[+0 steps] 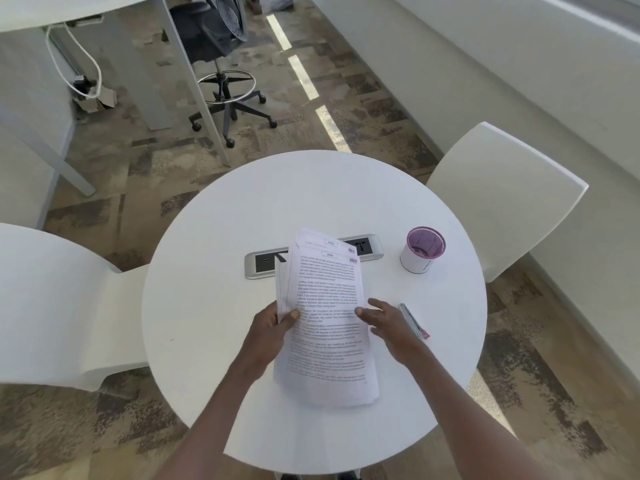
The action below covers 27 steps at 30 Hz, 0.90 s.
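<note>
A loose stack of printed white sheets is held above the round white table, its pages fanned slightly at the top. My left hand grips the stack's left edge, thumb on top of the front page. My right hand is at the stack's right edge with fingers stretched out and relaxed, its fingertips touching the front sheet. Just right of that hand a silver stapler with a pink end lies on the table.
A white cup with a purple mesh rim stands at the table's right. A silver power socket panel is set in the table's middle, partly behind the papers. White chairs stand left and right. A black office stool stands beyond.
</note>
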{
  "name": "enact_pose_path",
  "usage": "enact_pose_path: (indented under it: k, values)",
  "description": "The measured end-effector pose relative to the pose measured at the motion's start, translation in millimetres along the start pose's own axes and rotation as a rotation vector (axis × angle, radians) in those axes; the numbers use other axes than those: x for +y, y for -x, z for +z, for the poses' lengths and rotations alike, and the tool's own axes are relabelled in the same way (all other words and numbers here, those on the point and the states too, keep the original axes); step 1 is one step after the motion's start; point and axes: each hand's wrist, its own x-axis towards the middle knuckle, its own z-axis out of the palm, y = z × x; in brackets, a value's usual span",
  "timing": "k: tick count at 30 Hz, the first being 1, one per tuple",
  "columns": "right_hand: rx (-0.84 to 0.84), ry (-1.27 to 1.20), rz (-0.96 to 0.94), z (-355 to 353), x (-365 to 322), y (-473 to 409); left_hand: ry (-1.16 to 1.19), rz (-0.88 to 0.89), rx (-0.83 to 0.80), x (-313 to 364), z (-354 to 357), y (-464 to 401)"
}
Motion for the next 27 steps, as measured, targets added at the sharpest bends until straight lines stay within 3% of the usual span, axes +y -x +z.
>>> enact_pose_path:
  k: [2, 5, 10, 15, 18, 22, 24, 27]
  values:
    - [-0.066, -0.109, -0.044, 0.9, -15.3, 0.7, 0.003, 0.038, -0.024, 13.6, -9.3, -1.5]
    - [-0.019, -0.171, -0.159, 3.0, -37.6, 5.4, -0.078, 0.11, 0.065, 29.5, -21.8, -3.1]
    - [0.17, -0.043, -0.412, 12.6, -73.9, 22.7, -0.117, 0.246, 0.235, 44.0, -19.7, -1.6]
    - [0.338, 0.08, -0.522, 25.0, -86.8, 43.8, -0.096, 0.353, 0.42, 46.5, -6.6, -0.4]
    - [0.196, 0.032, -0.478, 19.7, -91.6, 49.7, -0.037, 0.334, 0.365, 50.9, -7.9, -2.0]
    - [-0.196, -0.262, -0.352, 6.3, -97.3, 52.8, 0.106, 0.185, 0.053, 58.9, -24.6, -6.1]
    - [-0.173, -0.25, -0.325, 6.2, -100.1, 53.1, 0.082, 0.16, 0.011, 64.1, -28.4, -6.5]
    - [0.098, -0.066, -0.381, 15.7, -103.9, 51.3, -0.05, 0.172, 0.178, 68.3, -20.3, -9.5]
